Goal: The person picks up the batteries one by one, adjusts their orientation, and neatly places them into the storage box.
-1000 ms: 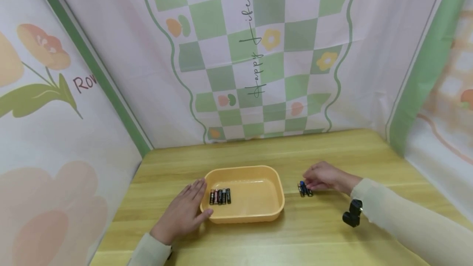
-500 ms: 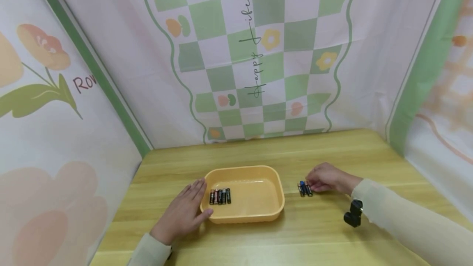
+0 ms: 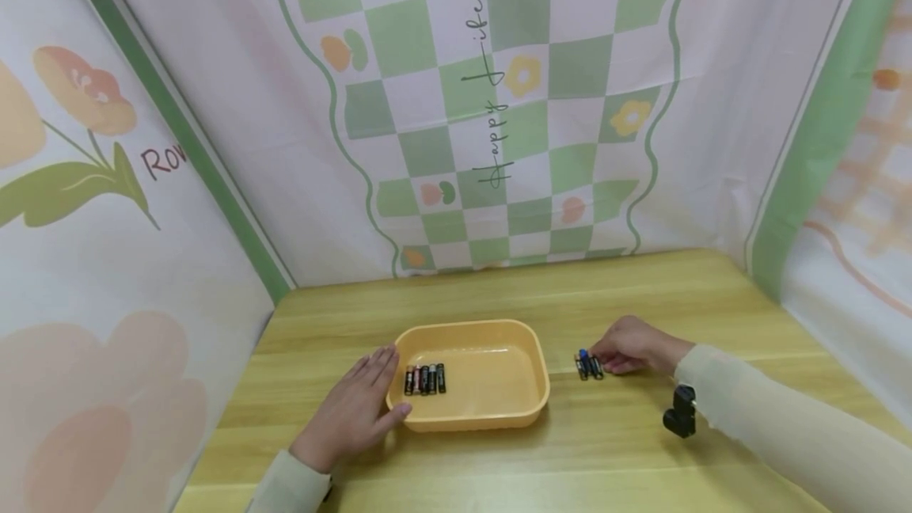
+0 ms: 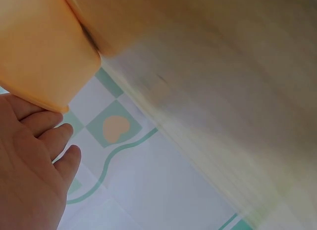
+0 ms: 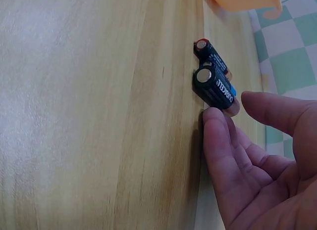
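Observation:
An orange-yellow tray (image 3: 466, 423) stands on the table, with several AAA-sized batteries (image 3: 424, 379) lined up side by side along its left part. My left hand (image 3: 352, 406) rests flat with straight fingers against the tray's left wall; in the left wrist view its fingertips touch the tray rim (image 4: 39, 104). Right of the tray lies a small group of batteries (image 3: 588, 366). Beside them is my right hand (image 3: 630, 344). In the right wrist view its thumb and fingers are apart, with a fingertip close to a black Duracell battery (image 5: 213, 86); whether they touch I cannot tell.
The wooden table (image 3: 499, 469) carries the tray and loose batteries. A patterned curtain (image 3: 484, 141) hangs behind its far edge, and printed cloth panels stand left and right. A black device (image 3: 682, 412) sits at the right wrist.
My right hand has drawn back slightly to the right from the loose batteries, leaving more of them visible. My left hand and the tray have stayed in place.

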`<state>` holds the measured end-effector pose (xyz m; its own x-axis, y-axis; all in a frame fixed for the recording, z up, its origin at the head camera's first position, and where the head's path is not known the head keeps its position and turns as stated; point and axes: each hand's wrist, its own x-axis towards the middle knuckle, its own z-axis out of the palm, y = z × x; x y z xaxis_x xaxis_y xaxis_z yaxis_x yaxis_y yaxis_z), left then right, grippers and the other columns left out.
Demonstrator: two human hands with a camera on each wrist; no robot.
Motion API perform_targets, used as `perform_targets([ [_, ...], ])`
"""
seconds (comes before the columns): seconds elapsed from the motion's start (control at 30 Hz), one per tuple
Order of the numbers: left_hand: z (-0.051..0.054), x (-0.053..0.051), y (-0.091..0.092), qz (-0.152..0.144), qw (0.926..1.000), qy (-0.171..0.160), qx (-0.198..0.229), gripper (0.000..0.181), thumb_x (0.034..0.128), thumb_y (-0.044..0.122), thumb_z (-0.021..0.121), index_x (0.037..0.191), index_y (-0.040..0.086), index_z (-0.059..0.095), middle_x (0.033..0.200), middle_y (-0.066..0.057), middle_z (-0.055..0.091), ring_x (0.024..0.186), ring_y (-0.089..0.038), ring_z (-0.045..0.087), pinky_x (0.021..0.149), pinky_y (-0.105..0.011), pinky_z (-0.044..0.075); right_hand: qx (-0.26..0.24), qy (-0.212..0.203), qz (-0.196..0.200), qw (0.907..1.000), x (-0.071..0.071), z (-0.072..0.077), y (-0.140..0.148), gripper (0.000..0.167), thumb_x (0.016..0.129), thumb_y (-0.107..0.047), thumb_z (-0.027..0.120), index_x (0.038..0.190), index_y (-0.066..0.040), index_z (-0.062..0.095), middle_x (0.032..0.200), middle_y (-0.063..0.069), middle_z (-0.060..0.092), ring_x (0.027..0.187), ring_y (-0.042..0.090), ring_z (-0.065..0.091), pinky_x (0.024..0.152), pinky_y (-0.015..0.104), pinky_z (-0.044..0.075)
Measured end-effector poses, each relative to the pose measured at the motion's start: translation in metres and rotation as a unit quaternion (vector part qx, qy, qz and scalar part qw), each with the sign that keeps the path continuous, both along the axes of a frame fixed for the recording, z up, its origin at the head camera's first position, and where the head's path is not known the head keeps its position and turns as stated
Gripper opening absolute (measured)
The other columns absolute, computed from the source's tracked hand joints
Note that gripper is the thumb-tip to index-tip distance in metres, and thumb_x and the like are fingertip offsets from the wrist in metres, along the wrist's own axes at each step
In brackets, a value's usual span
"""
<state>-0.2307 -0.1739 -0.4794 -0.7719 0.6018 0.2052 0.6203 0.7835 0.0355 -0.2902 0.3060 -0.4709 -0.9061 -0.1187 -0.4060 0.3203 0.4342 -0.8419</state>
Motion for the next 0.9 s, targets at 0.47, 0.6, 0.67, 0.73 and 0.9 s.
perform_targets([
  [0.47,0.0013,-0.0006,0.0003,0.008,0.9999,-0.010,-0.004,0.078,0.0995,0.054,0.043,0.152,-0.001,0.025,0.158,-0.016,0.020,0.145,-0.028,0.020,0.116,-0.044,0.017,0.077,0.029,0.007,0.9966,0.0012,0.0020,-0.0054,0.014,0.084,-0.009,0.072,0.078,0.002,0.067,0.071,0.013,0.065,0.058,0.020,0.063,0.057,0.032,0.057],
  [0.6,0.0011,-0.0007,0.0006,0.008,0.9999,-0.005,-0.004,0.078,0.0994,0.054,0.043,0.151,-0.001,0.026,0.157,-0.016,0.021,0.144,-0.028,0.021,0.116,-0.044,0.017,0.110,0.050,0.010,0.9926,-0.0003,0.0027,-0.0057,0.016,0.081,-0.008,0.072,0.069,0.000,0.064,0.066,0.010,0.064,0.054,0.017,0.061,0.053,0.030,0.056],
  [0.67,0.0009,-0.0004,0.0007,0.006,1.0000,-0.003,-0.004,0.078,0.0994,0.054,0.044,0.151,-0.001,0.027,0.157,-0.016,0.022,0.144,-0.029,0.021,0.116,-0.045,0.018,0.130,0.064,0.013,0.9894,-0.0004,0.0029,-0.0055,0.017,0.079,-0.006,0.071,0.066,0.000,0.063,0.061,0.009,0.062,0.051,0.016,0.059,0.051,0.029,0.055],
  [0.73,0.0009,-0.0001,0.0008,0.005,1.0000,-0.001,-0.006,0.078,0.0994,0.054,0.044,0.151,-0.001,0.027,0.157,-0.016,0.022,0.144,-0.029,0.022,0.116,-0.045,0.019,0.149,0.076,0.016,0.9857,0.0001,0.0027,-0.0051,0.017,0.077,-0.006,0.072,0.063,-0.001,0.062,0.058,0.008,0.061,0.049,0.015,0.058,0.050,0.028,0.054],
  [0.9,0.0014,0.0006,0.0010,0.003,1.0000,0.004,-0.008,0.077,0.0994,0.054,0.044,0.150,-0.002,0.029,0.157,-0.017,0.023,0.143,-0.030,0.024,0.115,-0.046,0.021,0.181,0.088,0.026,0.9793,0.0019,0.0016,-0.0035,0.022,0.079,-0.012,0.076,0.063,-0.001,0.065,0.057,0.008,0.062,0.047,0.014,0.058,0.049,0.028,0.054],
])
